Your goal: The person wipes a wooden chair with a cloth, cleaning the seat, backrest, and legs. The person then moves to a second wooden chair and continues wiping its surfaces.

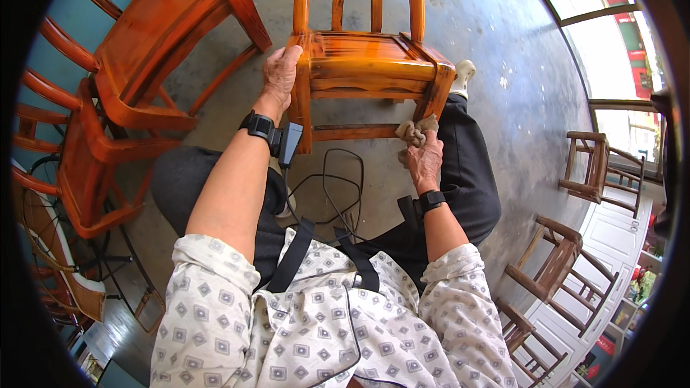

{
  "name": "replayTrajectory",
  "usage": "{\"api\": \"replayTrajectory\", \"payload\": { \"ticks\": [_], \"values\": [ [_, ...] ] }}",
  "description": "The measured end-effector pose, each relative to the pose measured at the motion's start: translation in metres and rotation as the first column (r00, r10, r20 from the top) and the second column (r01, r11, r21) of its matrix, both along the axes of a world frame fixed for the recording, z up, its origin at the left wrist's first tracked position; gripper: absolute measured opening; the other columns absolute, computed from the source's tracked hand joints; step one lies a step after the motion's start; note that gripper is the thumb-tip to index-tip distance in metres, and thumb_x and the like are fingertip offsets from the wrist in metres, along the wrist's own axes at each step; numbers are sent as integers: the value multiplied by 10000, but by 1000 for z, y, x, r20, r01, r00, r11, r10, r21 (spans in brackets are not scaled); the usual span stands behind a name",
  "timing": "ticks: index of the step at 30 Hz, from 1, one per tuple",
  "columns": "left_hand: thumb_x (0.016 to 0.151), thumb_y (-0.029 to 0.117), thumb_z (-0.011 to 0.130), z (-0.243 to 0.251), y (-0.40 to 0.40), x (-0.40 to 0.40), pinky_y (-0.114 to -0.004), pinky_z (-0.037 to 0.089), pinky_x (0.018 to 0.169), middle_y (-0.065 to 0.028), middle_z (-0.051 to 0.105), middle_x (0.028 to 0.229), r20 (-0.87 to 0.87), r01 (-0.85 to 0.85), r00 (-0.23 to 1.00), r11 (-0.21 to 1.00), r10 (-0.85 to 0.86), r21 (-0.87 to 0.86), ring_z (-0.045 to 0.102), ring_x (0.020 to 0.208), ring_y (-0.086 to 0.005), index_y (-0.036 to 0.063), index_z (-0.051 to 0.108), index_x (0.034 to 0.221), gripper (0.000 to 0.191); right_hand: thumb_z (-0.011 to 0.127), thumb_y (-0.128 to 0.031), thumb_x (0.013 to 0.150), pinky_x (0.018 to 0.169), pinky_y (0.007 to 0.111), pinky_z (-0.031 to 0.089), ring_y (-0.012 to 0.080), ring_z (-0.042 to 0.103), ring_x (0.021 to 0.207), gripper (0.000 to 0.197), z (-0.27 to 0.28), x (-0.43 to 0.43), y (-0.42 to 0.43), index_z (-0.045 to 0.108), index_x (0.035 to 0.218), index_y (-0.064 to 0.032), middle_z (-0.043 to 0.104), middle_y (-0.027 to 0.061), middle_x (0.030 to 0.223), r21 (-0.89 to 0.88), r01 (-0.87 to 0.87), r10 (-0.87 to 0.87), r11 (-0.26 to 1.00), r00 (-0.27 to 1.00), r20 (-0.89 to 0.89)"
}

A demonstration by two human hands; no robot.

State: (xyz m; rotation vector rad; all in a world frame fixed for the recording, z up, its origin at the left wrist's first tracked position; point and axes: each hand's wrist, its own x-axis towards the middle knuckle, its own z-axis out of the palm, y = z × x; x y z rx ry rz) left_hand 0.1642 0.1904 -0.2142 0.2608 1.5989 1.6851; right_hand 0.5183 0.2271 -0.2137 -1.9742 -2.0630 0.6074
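Note:
Before me a varnished wooden chair (pixel 372 75) stands on the concrete floor, its backrest on the far side and its front legs towards me. My left hand (pixel 281 76) grips the top of the front left leg, near the seat corner. In my right hand (pixel 425 153) is a bunched beige cloth (pixel 418 132), pressed against the lower part of the front right leg. A low crossbar (pixel 356 132) joins the two front legs, just left of the cloth. The palm side of both hands is hidden.
Glossy reddish wooden chairs (pixel 161 32) are crowded at left. A black cable (pixel 342 194) lies looped on the floor between my legs. Several worn wooden chairs (pixel 560 253) line the right side, by white cabinets (pixel 620 231). Large windows (pixel 604 54) are at upper right.

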Motion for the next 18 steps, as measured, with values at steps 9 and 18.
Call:
{"api": "replayTrajectory", "payload": {
  "ticks": [9,18],
  "values": [
    [908,387,679,6,-4,2,-373,450,793,-22,592,950,-39,24,999,1000,-24,0,503,887,-154,-7,660,1020,410,671,-125,890,811,570,588,560,659,962,441,-2,-86,-34,425,1246,-43,580,336,1123,-137,-315,320,939,947,17],
    [908,355,684,1,-2,3,-350,432,745,6,550,865,-26,22,999,999,-21,29,458,820,-132,-5,635,931,364,748,-97,767,802,550,575,503,676,951,564,2,-160,-87,470,1257,-61,608,283,1161,-229,-546,531,806,838,-128]
  ]
}}
